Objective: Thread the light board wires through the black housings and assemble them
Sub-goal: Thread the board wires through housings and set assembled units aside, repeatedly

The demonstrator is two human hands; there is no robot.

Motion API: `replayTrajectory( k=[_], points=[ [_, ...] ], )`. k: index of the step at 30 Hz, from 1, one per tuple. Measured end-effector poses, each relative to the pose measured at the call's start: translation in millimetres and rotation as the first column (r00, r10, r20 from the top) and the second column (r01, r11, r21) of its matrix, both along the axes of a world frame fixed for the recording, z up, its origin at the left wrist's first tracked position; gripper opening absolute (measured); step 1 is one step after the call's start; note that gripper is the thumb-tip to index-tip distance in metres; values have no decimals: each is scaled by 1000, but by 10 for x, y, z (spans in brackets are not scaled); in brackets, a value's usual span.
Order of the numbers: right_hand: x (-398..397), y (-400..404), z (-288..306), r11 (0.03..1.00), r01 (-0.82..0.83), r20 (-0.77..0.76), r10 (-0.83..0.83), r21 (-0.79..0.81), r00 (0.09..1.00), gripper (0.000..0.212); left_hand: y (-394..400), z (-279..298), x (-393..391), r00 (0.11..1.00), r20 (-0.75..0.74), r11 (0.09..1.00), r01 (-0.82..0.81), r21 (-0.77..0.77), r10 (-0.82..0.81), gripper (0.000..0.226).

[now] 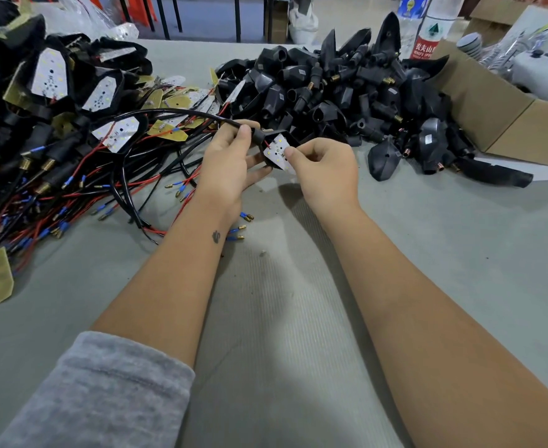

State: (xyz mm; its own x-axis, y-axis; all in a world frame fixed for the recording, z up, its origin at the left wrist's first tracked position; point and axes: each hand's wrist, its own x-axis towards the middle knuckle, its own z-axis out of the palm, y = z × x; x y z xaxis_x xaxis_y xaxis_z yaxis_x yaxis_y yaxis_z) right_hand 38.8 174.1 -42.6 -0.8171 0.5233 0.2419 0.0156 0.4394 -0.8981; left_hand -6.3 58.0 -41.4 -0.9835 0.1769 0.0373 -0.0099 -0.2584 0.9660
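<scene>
Head view shows the left hand [225,156] pinching the stem of a black housing [261,137] above the desk [298,286], its lower fingers partly hidden beneath. Right hand [324,169] curls its fingers onto the white light board [279,150] seated in the housing, thumb pressing its face. One black cable [175,114] leaves the stem leftward, its end lost in the wire heap [72,189]. Spare housings [346,92] pile behind.

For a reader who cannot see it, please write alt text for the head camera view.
Over a grey table, the left hand grips a black housing at its wire end while the right hand pinches a white light board into it. Wired boards lie left, empty housings right.
</scene>
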Motion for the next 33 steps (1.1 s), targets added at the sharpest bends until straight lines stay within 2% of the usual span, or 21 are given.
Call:
replayTrajectory(
  k=[4,7,9,11,13,15,17,18,21,22,24,27,29,33],
  points=[
    [33,-46,10,993,117,-106,-117,0,988,25,-2,-7,-25,1000,31,1000,-1,-3,1,27],
    [50,-63,23,990,143,-195,-140,4,971,30,12,-12,-37,998,58,1000,-22,-4,22,27],
    [48,-69,27,978,190,-214,-169,84,962,32,15,-12,-38,997,62,999,-38,-1,38,28],
    [40,-65,27,956,239,-228,-199,168,953,43,7,-4,-35,997,65,999,-50,10,49,29],
    [44,-60,35,980,160,-192,-135,118,972,42,-5,6,-33,996,75,998,-54,20,52,28],
    [75,-76,48,999,-41,-158,39,-10,987,26,-20,22,-22,996,84,998,-46,34,43,27],
    [112,-105,57,968,-232,-215,206,-101,955,13,-34,32,-1,996,83,999,-27,40,24,27],
    [119,-117,60,944,-295,-251,252,-147,934,14,-44,40,11,997,78,1000,-12,23,11,28],
    [101,-113,89,889,-342,-270,264,-304,926,18,-46,75,32,996,72,997,48,-61,-43,23],
    [91,-98,94,876,-326,-244,250,-356,937,14,-39,95,48,995,68,991,76,-111,-69,20],
    [67,-60,87,866,-272,-173,218,-419,961,20,-31,134,91,989,45,953,147,-264,-140,15],
    [41,-36,56,901,-239,-130,205,-361,970,17,-18,127,163,944,-37,836,272,-475,-328,24],
    [29,-37,38,930,-220,-114,194,-296,974,14,-12,126,208,922,-106,762,238,-602,-372,23],
    [16,-49,18,960,-163,-139,134,-227,981,14,6,72,166,917,-151,752,200,-629,-370,30]
  ],
)
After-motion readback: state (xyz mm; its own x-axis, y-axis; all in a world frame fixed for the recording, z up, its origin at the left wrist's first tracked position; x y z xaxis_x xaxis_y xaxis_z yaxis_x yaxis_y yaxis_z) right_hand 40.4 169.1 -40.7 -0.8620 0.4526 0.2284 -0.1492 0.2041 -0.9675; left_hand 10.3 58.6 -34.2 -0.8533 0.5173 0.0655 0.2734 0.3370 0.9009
